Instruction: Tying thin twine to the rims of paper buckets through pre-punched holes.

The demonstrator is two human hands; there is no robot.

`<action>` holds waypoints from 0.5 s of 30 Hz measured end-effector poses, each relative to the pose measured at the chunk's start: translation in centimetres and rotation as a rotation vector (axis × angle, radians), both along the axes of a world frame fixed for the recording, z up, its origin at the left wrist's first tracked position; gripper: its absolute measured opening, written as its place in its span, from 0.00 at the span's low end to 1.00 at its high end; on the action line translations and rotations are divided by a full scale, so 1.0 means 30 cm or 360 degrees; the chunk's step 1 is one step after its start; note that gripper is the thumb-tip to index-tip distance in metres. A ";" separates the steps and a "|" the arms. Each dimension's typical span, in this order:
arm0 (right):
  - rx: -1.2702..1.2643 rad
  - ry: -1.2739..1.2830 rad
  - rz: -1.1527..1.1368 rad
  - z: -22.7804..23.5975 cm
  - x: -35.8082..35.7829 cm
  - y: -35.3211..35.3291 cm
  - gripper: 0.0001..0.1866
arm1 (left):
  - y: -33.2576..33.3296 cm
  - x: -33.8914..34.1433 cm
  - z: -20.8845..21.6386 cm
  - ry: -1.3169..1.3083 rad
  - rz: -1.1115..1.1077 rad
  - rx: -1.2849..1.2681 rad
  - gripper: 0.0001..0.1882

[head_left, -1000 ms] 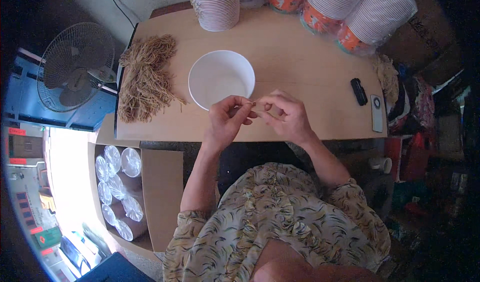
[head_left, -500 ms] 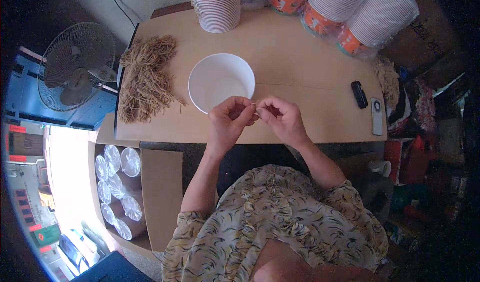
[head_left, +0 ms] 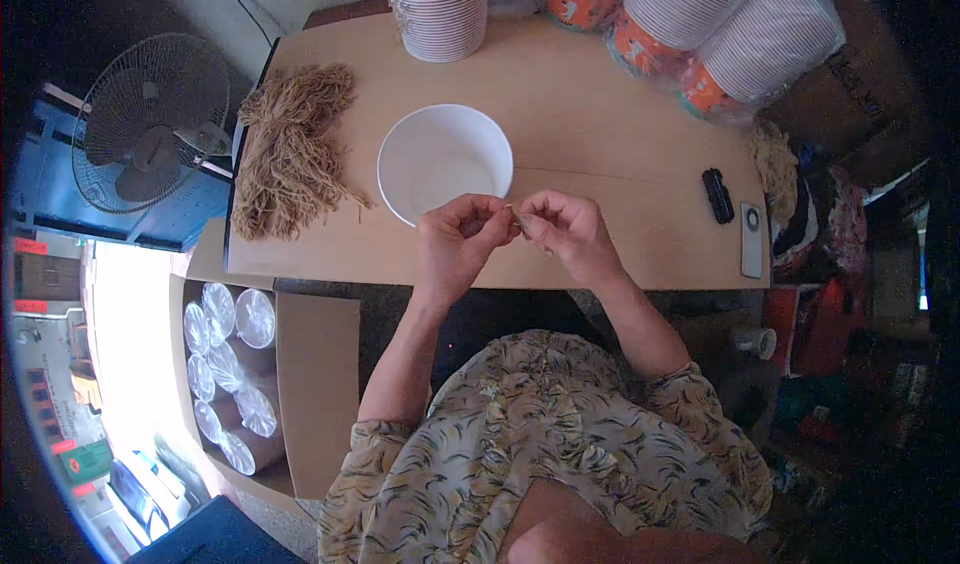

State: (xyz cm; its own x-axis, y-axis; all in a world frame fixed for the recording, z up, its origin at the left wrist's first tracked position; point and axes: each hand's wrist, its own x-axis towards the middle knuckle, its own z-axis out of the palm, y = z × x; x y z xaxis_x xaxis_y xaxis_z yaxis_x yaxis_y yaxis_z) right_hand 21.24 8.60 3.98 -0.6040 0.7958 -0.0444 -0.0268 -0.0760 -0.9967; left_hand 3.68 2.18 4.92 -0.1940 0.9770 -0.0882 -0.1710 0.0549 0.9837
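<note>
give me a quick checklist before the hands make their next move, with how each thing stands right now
1. Thin strand pinched: ok, at the fingertips of the left hand and right hand.
2. Strand tied: cannot tell, too small and mostly hidden by fingers.
3. White bowl upright: ok, its mouth faces up.
4. Hands apart from bowl: cannot tell, the left hand overlaps its near rim in this view.
5. String bundle on the table: ok, left of the bowl.
6. Tall stack of tubs away from hands: ok, behind the bowl.
</note>
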 end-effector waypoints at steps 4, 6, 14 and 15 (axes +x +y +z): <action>0.0138 -0.0114 0.0001 -0.007 0.000 0.007 0.08 | -0.003 0.023 0.001 0.0211 0.0100 0.0055 0.06; 0.0104 -0.0226 -0.0017 0.013 0.001 0.008 0.07 | -0.008 0.027 0.000 0.0381 0.0146 0.0095 0.06; 0.0000 -0.0218 -0.0024 0.023 0.019 0.006 0.10 | -0.025 0.010 0.012 0.0422 -0.0052 0.0190 0.08; -0.0060 -0.0216 -0.0024 0.026 0.020 0.005 0.10 | -0.026 0.006 0.014 0.0420 -0.0051 0.0189 0.08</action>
State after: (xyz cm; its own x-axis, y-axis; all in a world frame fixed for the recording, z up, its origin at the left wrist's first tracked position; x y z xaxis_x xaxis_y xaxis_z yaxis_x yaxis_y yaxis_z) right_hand 21.85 8.74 4.76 -0.5782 0.8010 -0.1552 0.1068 -0.1143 -0.9877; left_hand 3.88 1.39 5.35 -0.1638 0.9835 0.0766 0.0917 -0.0622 0.9938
